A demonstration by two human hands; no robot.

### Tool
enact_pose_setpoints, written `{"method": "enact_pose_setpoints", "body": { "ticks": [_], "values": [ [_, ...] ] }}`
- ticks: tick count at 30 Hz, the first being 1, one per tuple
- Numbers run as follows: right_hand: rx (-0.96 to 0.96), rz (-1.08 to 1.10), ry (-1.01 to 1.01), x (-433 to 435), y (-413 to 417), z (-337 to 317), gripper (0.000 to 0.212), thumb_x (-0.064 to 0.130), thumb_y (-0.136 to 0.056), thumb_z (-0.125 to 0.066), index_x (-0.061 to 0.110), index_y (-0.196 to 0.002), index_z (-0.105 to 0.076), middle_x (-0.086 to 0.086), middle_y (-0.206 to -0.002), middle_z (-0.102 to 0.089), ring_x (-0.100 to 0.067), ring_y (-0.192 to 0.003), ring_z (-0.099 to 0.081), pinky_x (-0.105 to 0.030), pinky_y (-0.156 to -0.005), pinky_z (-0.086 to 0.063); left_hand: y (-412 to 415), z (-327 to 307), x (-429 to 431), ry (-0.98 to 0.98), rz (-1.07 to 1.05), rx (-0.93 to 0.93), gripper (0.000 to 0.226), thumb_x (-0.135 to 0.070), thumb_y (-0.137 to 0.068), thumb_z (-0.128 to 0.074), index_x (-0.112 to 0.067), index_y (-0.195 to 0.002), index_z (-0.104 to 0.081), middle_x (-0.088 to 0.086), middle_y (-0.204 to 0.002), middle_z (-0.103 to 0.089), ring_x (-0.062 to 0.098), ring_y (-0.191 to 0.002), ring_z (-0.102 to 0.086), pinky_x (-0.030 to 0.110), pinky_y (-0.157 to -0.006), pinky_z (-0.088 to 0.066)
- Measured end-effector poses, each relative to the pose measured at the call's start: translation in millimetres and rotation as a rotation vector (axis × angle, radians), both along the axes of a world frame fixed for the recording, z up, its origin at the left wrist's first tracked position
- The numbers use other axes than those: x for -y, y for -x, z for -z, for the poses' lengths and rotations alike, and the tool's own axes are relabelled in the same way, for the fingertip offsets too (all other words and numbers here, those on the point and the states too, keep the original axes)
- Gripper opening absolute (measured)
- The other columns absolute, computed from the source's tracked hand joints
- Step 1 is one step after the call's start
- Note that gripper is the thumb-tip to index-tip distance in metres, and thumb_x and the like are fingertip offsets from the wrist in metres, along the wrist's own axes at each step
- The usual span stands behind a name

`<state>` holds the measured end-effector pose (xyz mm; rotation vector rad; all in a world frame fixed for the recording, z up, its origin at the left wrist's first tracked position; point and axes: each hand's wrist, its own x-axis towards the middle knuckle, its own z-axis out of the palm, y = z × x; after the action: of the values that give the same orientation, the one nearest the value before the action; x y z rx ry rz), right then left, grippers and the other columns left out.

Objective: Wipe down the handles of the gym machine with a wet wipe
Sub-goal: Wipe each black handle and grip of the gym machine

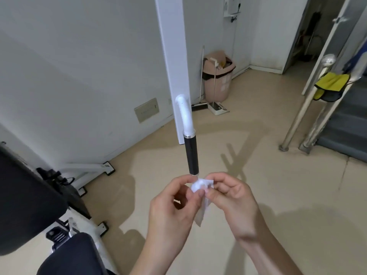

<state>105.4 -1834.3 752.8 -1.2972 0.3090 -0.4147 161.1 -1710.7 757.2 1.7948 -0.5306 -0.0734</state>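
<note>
Both hands meet just below the black handle grip [191, 154] of the gym machine, which hangs from a white curved tube [185, 114] on the white frame upright [170, 46]. The left hand [170, 213] pinches the wet wipe [200, 185] between thumb and forefinger, the other fingers curled loosely; the right hand [232, 197] pinches the opposite edge the same way. The wipe is bunched into a small white wad between the 2 pinches, with a thin tail hanging down toward the floor [258, 155]. Its top sits close under the grip's lower end — whether it touches I cannot tell.

The main risk, as I judge it, is the wipe itself: held only by fingertips and still wadded, it could slip free or tear if the hands pull apart too hard while opening it. A dropped wipe would land on the floor and pick up grit. A second risk is coverage — a wad pressed to the grip would clean only a narrow stripe, missing the far side and the metal collar [188, 132] at the top. The glossy grip may also let a wet wad skate off.
</note>
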Motion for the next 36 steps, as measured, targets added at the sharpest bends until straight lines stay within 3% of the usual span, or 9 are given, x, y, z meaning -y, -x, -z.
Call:
{"method": "enact_pose_setpoints", "body": {
  "ticks": [4, 8, 11, 14, 18, 20, 24, 29, 36],
  "values": [
    [-0.006, -0.057, -0.11, 15.2, -22.4, 4.5, 0.015, 0.013, -0.077, -0.068, 0.021, -0.078, -0.055, -0.008, -0.066, -0.064, -0.015, -0.054, -0.042, -0.02, -0.051, -0.035, -18.8, 4.0, 6.0, -0.018, 0.004, 0.023, 0.027, -0.008, -0.076, -0.075, -0.034, -0.083, -0.068, -0.009, -0.077, -0.064, 0.008, -0.063, -0.055, 0.017, -0.055, -0.044],
    [-0.093, -0.176, -0.242, 39.5, -33.4, 6.1, 0.016, 0.008, -0.071, -0.074, 0.016, -0.069, -0.061, -0.006, -0.058, -0.06, -0.014, -0.049, -0.041, -0.018, -0.045, -0.035, -22.0, 9.5, 24.8, 0.039, -0.03, -0.087, 0.024, -0.008, -0.075, -0.077, -0.029, -0.074, -0.066, 0.0, -0.068, -0.063, 0.006, -0.055, -0.052, 0.014, -0.05, -0.041],
    [-0.118, -0.315, -0.062, 62.3, -43.7, 6.6, 0.005, 0.015, -0.078, -0.072, 0.012, -0.075, -0.072, -0.011, -0.074, -0.072, -0.026, -0.068, -0.066, -0.029, -0.068, -0.054, -24.1, 12.8, 45.5, 0.056, -0.092, -0.119, 0.019, -0.013, -0.076, -0.077, -0.026, -0.071, -0.063, 0.002, -0.058, -0.058, 0.01, -0.053, -0.049, 0.019, -0.051, -0.041],
    [-0.124, -0.501, 0.214, 97.1, -56.9, 7.2, 0.014, 0.024, -0.086, -0.065, 0.017, -0.091, -0.076, -0.006, -0.095, -0.074, -0.019, -0.097, -0.068, -0.035, -0.093, -0.048, -28.6, 16.5, 71.0, 0.136, -0.185, -0.205, 0.021, -0.014, -0.078, -0.074, -0.019, -0.068, -0.056, 0.002, -0.058, -0.052, 0.014, -0.054, -0.046, 0.026, -0.051, -0.04],
    [-0.179, -0.755, 0.478, 141.9, -83.4, 5.4, 0.016, 0.026, -0.084, -0.071, 0.032, -0.097, -0.075, 0.006, -0.094, -0.07, -0.012, -0.076, -0.059, -0.031, -0.07, -0.043, -25.3, 21.3, 105.8, 0.311, -0.34, -0.325, 0.015, -0.011, -0.084, -0.068, -0.019, -0.079, -0.057, 0.026, -0.069, -0.058, 0.018, -0.052, -0.053, 0.025, -0.047, -0.042],
    [-0.129, -0.724, 0.587, 153.2, -94.6, 8.3, 0.015, 0.021, -0.084, -0.072, 0.034, -0.088, -0.077, 0.002, -0.085, -0.068, -0.007, -0.067, -0.051, -0.024, -0.062, -0.035, -20.8, 22.0, 121.0, 0.356, -0.404, -0.323, 0.007, -0.017, -0.079, -0.07, -0.019, -0.081, -0.064, 0.024, -0.068, -0.061, 0.017, -0.051, -0.056, 0.024, -0.047, -0.043],
    [-0.073, -0.626, 0.5, 154.2, -108.4, 11.5, 0.018, 0.016, -0.081, -0.073, 0.033, -0.078, -0.074, 0.011, -0.071, -0.068, -0.01, -0.058, -0.046, -0.024, -0.057, -0.038, -21.0, 25.8, 135.6, 0.358, -0.643, -0.273, 0.008, -0.025, -0.07, -0.072, -0.018, -0.07, -0.07, 0.01, -0.064, -0.068, 0.016, -0.055, -0.063, 0.021, -0.05, -0.047],
    [0.049, -0.545, 0.575, 140.2, -123.2, 10.2, 0.018, 0.011, -0.079, -0.072, 0.026, -0.072, -0.067, 0.017, -0.069, -0.064, -0.004, -0.047, -0.043, -0.011, -0.049, -0.03, -29.7, 20.5, 141.0, 0.307, -0.868, -0.13, 0.009, -0.009, -0.082, -0.071, -0.009, -0.074, -0.067, 0.002, -0.063, -0.068, 0.013, -0.057, -0.061, 0.021, -0.056, -0.049],
    [0.155, -0.423, 0.494, 128.3, -145.3, 15.2, 0.017, 0.011, -0.081, -0.071, 0.026, -0.076, -0.065, 0.009, -0.092, -0.068, -0.01, -0.08, -0.063, -0.019, -0.063, -0.048, -49.9, 16.6, 146.6, 0.245, -1.001, 0.015, 0.01, -0.011, -0.084, -0.07, -0.011, -0.077, -0.063, 0.006, -0.07, -0.066, 0.022, -0.065, -0.061, 0.03, -0.062, -0.052]
  ]
}}
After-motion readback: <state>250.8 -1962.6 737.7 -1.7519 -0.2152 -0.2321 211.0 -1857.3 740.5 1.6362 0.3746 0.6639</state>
